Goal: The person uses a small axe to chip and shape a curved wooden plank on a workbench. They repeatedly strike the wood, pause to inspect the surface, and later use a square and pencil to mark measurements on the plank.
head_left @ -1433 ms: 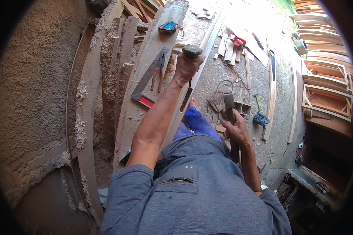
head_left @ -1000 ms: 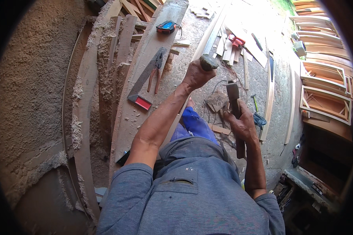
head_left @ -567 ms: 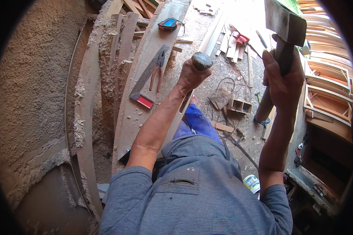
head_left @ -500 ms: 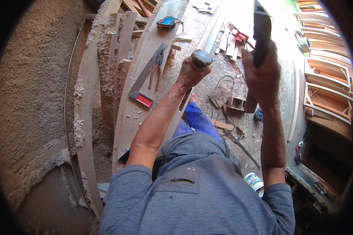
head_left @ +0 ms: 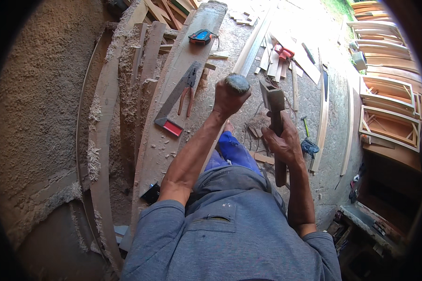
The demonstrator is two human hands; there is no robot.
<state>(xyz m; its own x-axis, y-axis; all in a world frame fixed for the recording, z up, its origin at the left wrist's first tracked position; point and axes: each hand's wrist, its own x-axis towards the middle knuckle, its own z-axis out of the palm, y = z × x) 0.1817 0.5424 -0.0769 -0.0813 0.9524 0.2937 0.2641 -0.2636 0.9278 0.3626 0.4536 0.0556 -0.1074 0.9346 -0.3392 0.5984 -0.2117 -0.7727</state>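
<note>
Got hammer (head_left: 273, 99) in right hand (head_left: 286, 143), just right of left hand (head_left: 229, 102), head up, handle running down past the palm. Fingers and thumb curled right around the handle, below the head. Could be a hatchet; far end of head hard to read.

Left hand: closed in a tight fist around chisel (head_left: 237, 83), rounded grey butt sticking out on top. Calling it a chisel by guess; lower end hidden by fist. Held over long beam (head_left: 246, 55); can't tell whether touching.

Handling, hammer: probably heavy, head-biased, stiff, not fragile. Handle looks smooth, maybe a bit slick if dusty. Hold low on handle for swing, nearer head for control.

Handling, chisel: likely stiff, fairly solid. Grip around handle below butt, thumb wrapped, butt left clear.

Counts: 1 hammer, 1 chisel, 1 beam below left fist. On plank (head_left: 157, 150): 1 tape (head_left: 201, 36), 1 square (head_left: 176, 100), 1 pair of pliers (head_left: 190, 100) partly over square. On floor (head_left: 333, 187): 1 red tool (head_left: 284, 51), 1 green-handled tool (head_left: 306, 126), 1 dark bag (head_left: 309, 147) just below it. Far right: 2 frames (head_left: 391, 114) clearly countable. Scraps (head_left: 274, 67): too many, too washed out to count.
</note>
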